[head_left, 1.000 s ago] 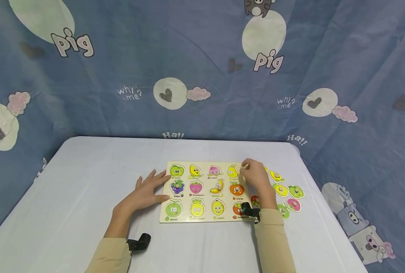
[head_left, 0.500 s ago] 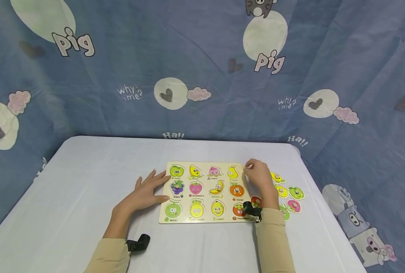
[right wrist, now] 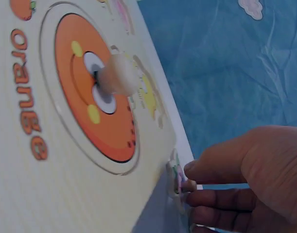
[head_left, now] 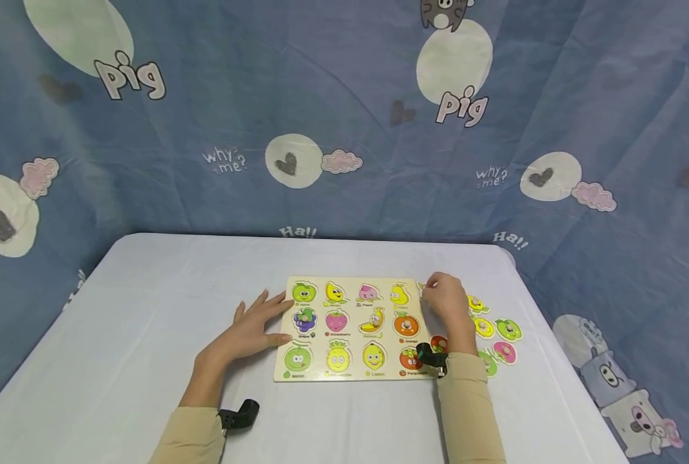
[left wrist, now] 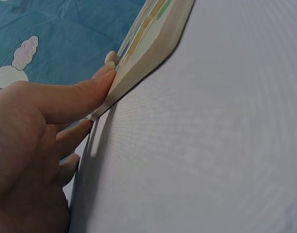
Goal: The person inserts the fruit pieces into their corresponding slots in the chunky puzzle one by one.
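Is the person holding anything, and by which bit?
The right hand pinches a small puzzle piece by its knob. The left hand holds nothing, only touching the edge of the board.

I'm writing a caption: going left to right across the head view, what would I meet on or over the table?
The left hand, the cream rectangular wooden puzzle board, the right hand, a loose flat round yellow piece, a loose flat apple-shaped green piece.

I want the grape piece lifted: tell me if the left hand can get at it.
Probably yes: the left hand touches the board beside the grape piece, and nothing covers that piece.
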